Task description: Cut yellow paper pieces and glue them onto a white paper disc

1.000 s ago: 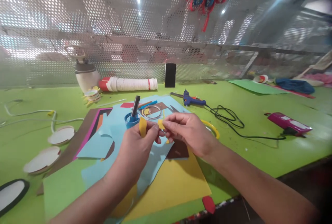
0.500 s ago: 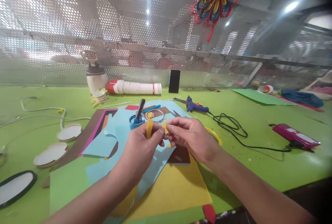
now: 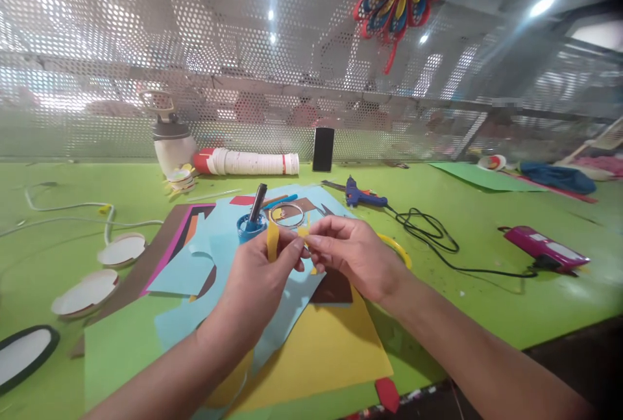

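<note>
Yellow paper strip (image 3: 272, 239) sits pinched between the fingertips of both my hands, held up above the sheets on the table. My left hand (image 3: 257, 284) grips its upright end between thumb and forefinger; my right hand (image 3: 355, 258) clamps the other small yellow end just beside it, knuckles nearly touching. Beneath my hands lie a light blue sheet (image 3: 214, 258) and a yellow sheet (image 3: 321, 348), with a brown piece (image 3: 335, 290) under my right wrist. Just beyond my fingers stand a blue pot with a dark stick in it (image 3: 252, 222) and a clear ring (image 3: 291, 215). Farther right, a blue glue gun (image 3: 360, 196) trails its black cord (image 3: 433, 238). I judge the strip flimsy: pulling my hands apart could tear it, and a tight pinch could crease it.
</note>
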